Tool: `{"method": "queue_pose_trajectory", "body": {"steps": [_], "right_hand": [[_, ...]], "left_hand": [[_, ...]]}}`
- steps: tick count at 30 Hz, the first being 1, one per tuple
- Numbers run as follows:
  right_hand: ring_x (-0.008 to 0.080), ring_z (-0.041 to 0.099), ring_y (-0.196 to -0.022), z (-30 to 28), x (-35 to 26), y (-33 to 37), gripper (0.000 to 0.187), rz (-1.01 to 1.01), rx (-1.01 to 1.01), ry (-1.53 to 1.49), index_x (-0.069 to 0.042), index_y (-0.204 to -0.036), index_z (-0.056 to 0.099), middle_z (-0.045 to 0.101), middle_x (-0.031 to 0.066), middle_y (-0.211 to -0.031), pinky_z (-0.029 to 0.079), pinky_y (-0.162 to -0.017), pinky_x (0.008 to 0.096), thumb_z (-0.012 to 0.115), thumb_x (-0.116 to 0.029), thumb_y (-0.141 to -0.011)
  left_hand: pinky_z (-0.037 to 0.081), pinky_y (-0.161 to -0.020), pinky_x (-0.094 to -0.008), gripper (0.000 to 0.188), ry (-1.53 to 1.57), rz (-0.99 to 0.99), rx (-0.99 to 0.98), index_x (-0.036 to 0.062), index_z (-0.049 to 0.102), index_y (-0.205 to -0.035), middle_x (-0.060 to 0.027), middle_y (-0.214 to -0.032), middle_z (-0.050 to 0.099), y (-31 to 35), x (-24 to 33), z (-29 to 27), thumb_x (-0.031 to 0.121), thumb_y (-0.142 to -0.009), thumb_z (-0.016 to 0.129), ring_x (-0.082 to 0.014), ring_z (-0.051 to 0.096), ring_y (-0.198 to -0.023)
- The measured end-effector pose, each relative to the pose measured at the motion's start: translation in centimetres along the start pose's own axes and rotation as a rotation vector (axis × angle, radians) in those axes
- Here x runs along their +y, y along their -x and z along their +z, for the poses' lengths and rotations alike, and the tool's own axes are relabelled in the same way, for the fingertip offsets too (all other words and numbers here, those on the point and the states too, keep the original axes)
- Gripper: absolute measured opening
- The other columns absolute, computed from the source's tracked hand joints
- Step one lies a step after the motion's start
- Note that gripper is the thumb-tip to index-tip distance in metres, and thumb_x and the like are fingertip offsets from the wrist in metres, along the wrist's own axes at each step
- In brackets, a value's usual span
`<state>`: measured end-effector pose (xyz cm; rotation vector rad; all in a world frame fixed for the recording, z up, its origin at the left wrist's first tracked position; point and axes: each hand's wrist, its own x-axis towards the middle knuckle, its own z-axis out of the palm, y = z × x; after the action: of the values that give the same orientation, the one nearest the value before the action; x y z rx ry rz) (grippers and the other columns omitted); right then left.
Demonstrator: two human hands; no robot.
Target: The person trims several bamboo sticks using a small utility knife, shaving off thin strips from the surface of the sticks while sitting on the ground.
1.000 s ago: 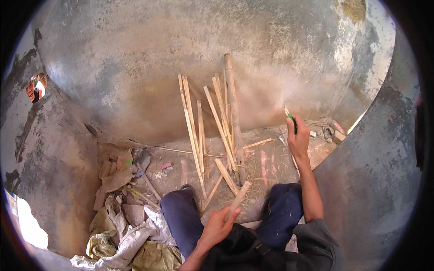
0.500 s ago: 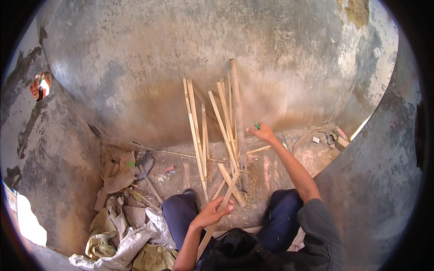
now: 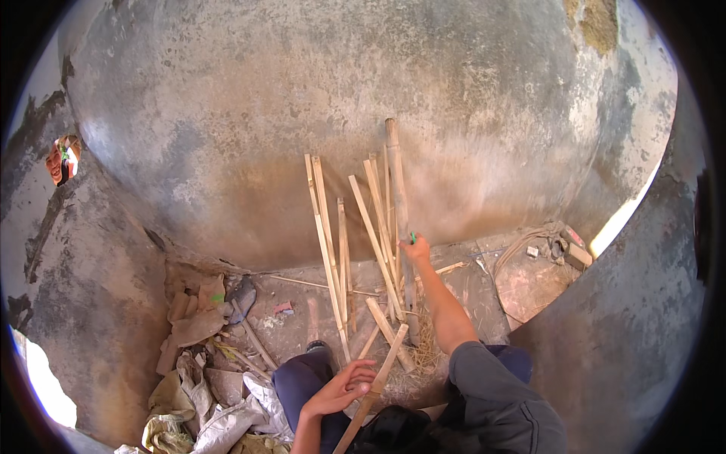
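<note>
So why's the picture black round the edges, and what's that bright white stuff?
Head view: the fisheye lens darkens the corners and bends straight edges; head view: bright light whites out the left opening and the slit at right; head view: the green bit at the right hand is too small to make out.

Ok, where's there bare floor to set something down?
Bare floor: at right, between the coiled strands and the curved wall; a smaller patch between the red scrap and the leaning strips. Crowded: left corner, with sacks and debris; middle, with shavings.
</note>
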<state>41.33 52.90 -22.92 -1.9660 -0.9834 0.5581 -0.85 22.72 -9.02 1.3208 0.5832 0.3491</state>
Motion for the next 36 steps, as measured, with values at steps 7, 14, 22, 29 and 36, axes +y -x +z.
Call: {"method": "queue_pose_trajectory", "body": {"steps": [7, 14, 22, 29, 36], "right_hand": [[0.0456, 0.071, -0.123, 0.7, -0.4, 2.2, 0.086, -0.103, 0.068, 0.073, 0.004, -0.141, 0.063, 0.075, 0.0306, -0.126, 0.056, -0.102, 0.0508, 0.092, -0.05, -0.081], [0.0398, 0.076, -0.108, -7.9, -8.5, 5.1, 0.074, -0.431, 0.105, -0.101, 0.001, -0.132, 0.066, 0.077, 0.0232, -0.115, 0.058, -0.092, 0.0478, 0.09, -0.051, -0.085], [0.0195, 0.074, -0.091, -19.0, -30.5, 16.2, 0.076, -0.768, -0.023, -0.437, 0.003, -0.136, 0.068, 0.079, 0.017, -0.111, 0.059, -0.08, 0.0347, 0.092, -0.049, -0.086], [0.0163, 0.071, -0.098, -19.5, -39.9, 25.1, 0.072, -0.882, -0.346, -0.754, 0.004, -0.136, 0.066, 0.076, 0.0123, -0.107, 0.057, -0.085, 0.033, 0.09, -0.046, -0.09], [0.0216, 0.075, -0.107, -17.4, -41.6, 26.6, 0.079, -0.92, -0.292, -0.594, -0.001, -0.141, 0.066, 0.08, 0.0151, -0.116, 0.057, -0.092, 0.0396, 0.088, -0.055, -0.087]], "left_hand": [[0.048, -0.116, -0.0411, 0.064, -0.037, 0.211, 0.071, 0.0052, 0.029, -0.165, -0.0179, -0.148, 0.058, -0.2, 0.2, -2.1, 0.04, -0.116, 0.053, -0.0251, 0.058, -0.139], [0.053, -0.11, -0.0466, 0.076, -0.044, 0.292, 0.368, 0.0049, 0.03, -0.164, -0.0207, -0.15, 0.057, -0.2, 0.8, -2.6, 0.058, -0.113, 0.049, -0.0301, 0.059, -0.138], [0.043, -0.12, -0.0535, 0.117, -0.667, 0.359, 0.829, 0.0011, 0.027, -0.165, -0.024, -0.161, 0.045, -4.7, 3.4, -4.8, 0.034, -0.079, 0.099, -0.0368, 0.046, -0.15], [0.049, -0.114, -0.0469, 0.097, -0.833, 0.496, 0.994, -0.0113, 0.046, -0.151, -0.0306, -0.142, 0.063, -9.2, 5.9, -5.9, 0.037, -0.084, 0.096, -0.0397, 0.063, -0.134], [0.055, -0.068, -0.0338, 0.038, -0.526, 0.456, 1.044, -0.0016, 0.066, -0.113, -0.0079, -0.088, 0.075, -7.1, 5.1, -12.1, 0.027, -0.097, 0.087, -0.0116, 0.066, -0.077]]}}
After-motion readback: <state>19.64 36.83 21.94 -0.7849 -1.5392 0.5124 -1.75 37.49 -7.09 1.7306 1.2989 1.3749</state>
